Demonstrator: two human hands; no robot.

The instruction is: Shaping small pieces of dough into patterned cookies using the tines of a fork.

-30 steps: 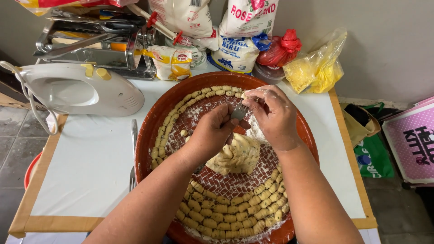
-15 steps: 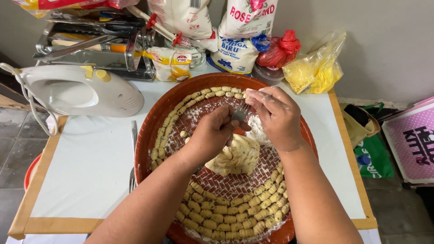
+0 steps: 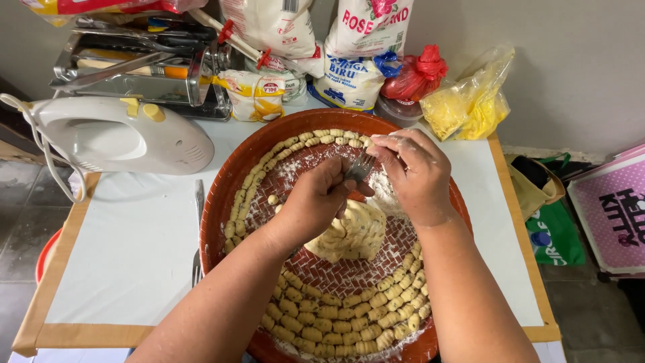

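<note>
- The left hand (image 3: 316, 202) sits at the centre of the frame, fingers curled tight around the handle of a metal fork (image 3: 359, 167), whose tines point toward the upper right.
- The right hand (image 3: 416, 171) is just right of centre, fingertips pinched together at the fork's tines; whether a bit of dough lies between them cannot be told, since the fingers hide it.
- A lump of pale dough (image 3: 353, 232) speckled with green lies just below both hands, in the middle of a round red woven tray (image 3: 222, 202).
- The tray fills the centre and lower middle of the frame and is dusted with flour.
- Small ridged dough pieces (image 3: 342, 319) crowd the tray's lower rim, and a thinner row curves along its upper left rim.
- One loose piece (image 3: 273, 199) lies alone on the tray, left of the left hand.
- The tray rests on a white table (image 3: 127, 255) with a tan border.
- A white electric hand mixer (image 3: 121, 138) lies at the upper left of the frame, well apart from the hands.
- A metal pasta machine (image 3: 141, 60) stands behind the mixer at the top left.
- Flour bags (image 3: 356, 60) stand at the top centre, with a red plastic bag (image 3: 416, 74) and a yellow plastic bag (image 3: 470, 101) to their right.
- A second fork (image 3: 197, 228) lies on the table just beside the tray's left edge.
</note>
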